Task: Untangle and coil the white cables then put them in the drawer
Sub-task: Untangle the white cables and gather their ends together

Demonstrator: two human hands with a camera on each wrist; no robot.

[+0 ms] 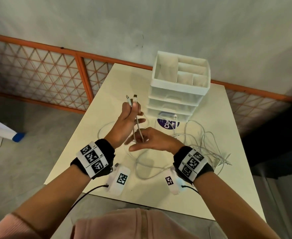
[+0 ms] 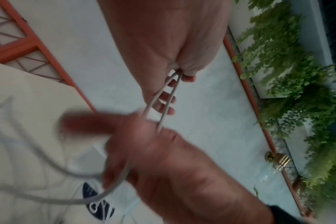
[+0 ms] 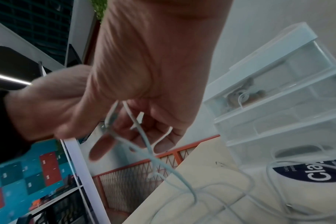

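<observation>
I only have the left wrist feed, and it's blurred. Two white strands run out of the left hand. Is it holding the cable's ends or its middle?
Observer: The ends. In the head view the left hand pinches the white cable just below both connectors, which stick up above the fingers.
Operator: Where's the right hand on it?
Observer: The right hand is lower down, fingers around the two hanging strands.
Operator: Any cable left on the table?
Observer: Yes, a loose tangle lies to the right on the table.
Operator: Are the drawers open?
Observer: The drawer unit stands at the far edge; I can't tell whether its bottom drawer is fully shut.
</observation>
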